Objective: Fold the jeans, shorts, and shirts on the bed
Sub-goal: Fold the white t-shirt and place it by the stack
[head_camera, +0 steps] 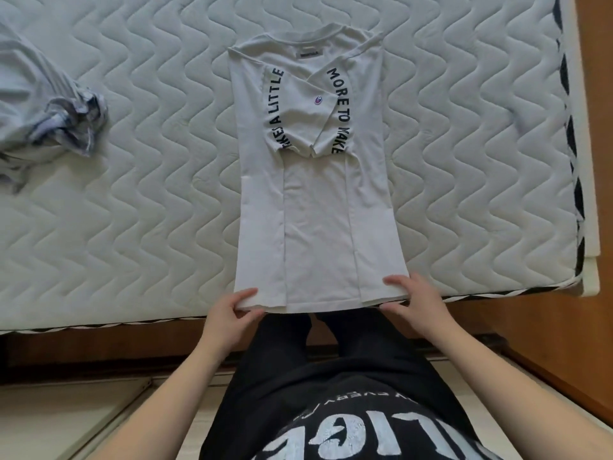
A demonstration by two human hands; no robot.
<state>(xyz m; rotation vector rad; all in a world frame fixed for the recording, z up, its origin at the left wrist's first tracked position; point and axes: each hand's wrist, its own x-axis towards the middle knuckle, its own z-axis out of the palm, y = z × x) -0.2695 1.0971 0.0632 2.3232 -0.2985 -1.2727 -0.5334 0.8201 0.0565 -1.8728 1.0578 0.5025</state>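
step: lifting hem toward 12 o'clock collar | left hand [232, 308] pinching white shirt [311, 200] hem corner | right hand [414, 295] seemingly pinching other corner | advice: keeping both corners level, edges aligned

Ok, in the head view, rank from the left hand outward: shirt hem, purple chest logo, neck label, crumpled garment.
1. shirt hem, pinched by the left hand
2. purple chest logo, up mid-shirt
3. neck label by the collar and crumpled garment far left: too close to call
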